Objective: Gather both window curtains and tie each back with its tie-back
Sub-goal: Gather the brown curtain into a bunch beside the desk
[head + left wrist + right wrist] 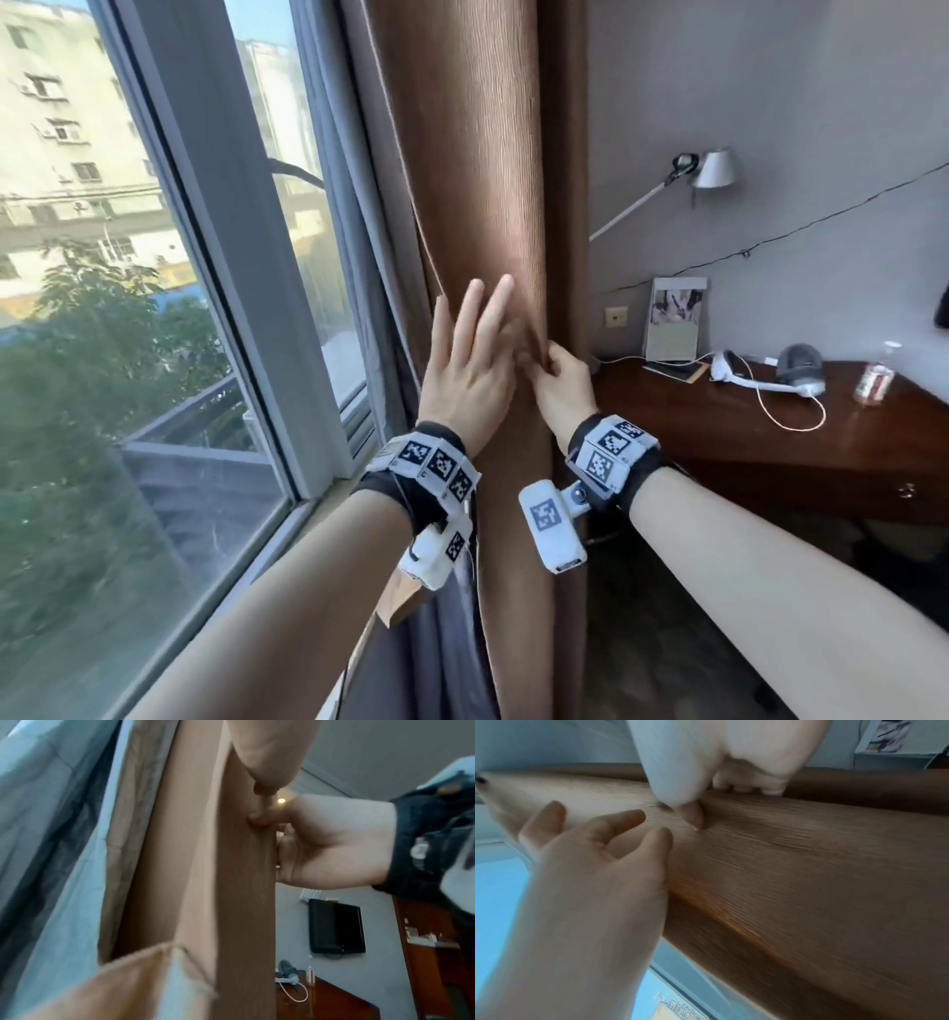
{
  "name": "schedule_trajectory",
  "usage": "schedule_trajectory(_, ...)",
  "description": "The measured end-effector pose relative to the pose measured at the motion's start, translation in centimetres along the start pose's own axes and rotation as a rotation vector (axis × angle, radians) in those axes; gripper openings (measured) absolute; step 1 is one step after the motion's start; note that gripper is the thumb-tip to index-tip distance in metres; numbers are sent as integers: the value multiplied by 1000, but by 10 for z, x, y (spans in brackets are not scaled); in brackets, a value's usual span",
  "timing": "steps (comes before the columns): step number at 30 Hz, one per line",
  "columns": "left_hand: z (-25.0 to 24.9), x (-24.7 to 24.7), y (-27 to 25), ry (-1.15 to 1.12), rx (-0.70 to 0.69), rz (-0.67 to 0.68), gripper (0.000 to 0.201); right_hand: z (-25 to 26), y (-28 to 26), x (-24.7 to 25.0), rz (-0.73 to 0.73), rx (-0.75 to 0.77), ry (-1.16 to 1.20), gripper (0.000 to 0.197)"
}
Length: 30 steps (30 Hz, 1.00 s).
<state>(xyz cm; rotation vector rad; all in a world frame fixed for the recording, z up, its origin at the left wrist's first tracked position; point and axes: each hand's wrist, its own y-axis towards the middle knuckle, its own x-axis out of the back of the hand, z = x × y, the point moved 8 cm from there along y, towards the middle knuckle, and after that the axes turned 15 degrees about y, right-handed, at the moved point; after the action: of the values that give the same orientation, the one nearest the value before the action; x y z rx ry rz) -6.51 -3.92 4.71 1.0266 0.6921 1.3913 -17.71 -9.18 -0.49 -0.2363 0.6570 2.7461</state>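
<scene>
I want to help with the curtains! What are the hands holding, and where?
The right hand pinches a fold of the brown curtain at its middle. The left hand lies flat on it, holding nothing.

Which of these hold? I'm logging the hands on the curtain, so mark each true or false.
1. The left hand lies flat on the brown curtain with straight fingers. True.
2. The right hand hangs free of the curtain. False: it pinches a fold of it.
3. A tie-back is wrapped round the curtain at the hands. False: none shows there.
4. A bottle stands on the desk. True.
5. The lamp sits on the desk. False: it hangs on an arm from the wall.
</scene>
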Motion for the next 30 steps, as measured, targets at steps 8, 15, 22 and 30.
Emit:
schedule_trajectory(8,13,-45,24,-458,499,697,56,-20,17,-5,142,-287,135,27)
schedule_trajectory(15,-10,-45,48,-549,430,626,72,13,78,68,-232,111,-196,38)
schedule_trajectory(22,-18,-73,44,-427,435,788,34,-22,114,69,-7,-141,-273,69)
schedule_trajectory(30,-25,-88,46,-521,663,827,55,-7,79,23,180,-60,-38,20)
